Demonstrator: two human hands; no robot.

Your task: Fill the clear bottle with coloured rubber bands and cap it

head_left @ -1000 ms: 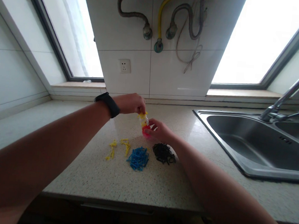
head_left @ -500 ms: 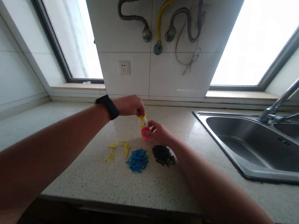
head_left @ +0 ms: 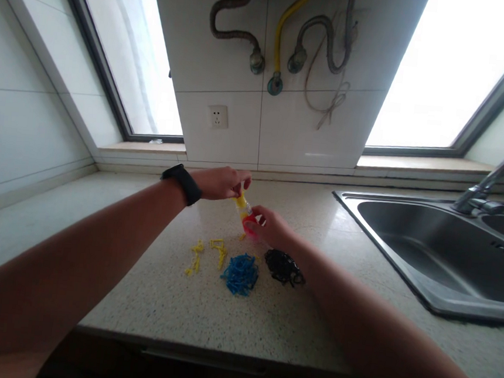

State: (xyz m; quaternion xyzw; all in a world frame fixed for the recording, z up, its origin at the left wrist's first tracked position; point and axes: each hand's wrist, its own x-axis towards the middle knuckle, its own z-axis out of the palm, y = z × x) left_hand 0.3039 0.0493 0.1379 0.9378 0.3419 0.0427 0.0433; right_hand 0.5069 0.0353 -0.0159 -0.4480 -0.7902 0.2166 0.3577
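Note:
My left hand (head_left: 219,182), with a black watch on the wrist, is closed in a pinch on the top of a small clear bottle (head_left: 242,206) holding yellow and red pieces. My right hand (head_left: 272,226) grips the bottle's red lower end from the right. Both hands hover just above the speckled countertop (head_left: 241,311). In front of them lie a few loose yellow clips (head_left: 207,253), a heap of blue clips (head_left: 240,273) and a heap of black clips (head_left: 284,267).
A steel sink (head_left: 440,258) with a tap (head_left: 495,181) takes up the right side. The tiled wall behind carries a socket (head_left: 218,116) and hoses (head_left: 286,45). Windows stand left and right; the counter's front edge is close to me.
The bottle has tilted, its top leaning left under my left hand. My left fingers have spread slightly. The view has shifted a little to the left.

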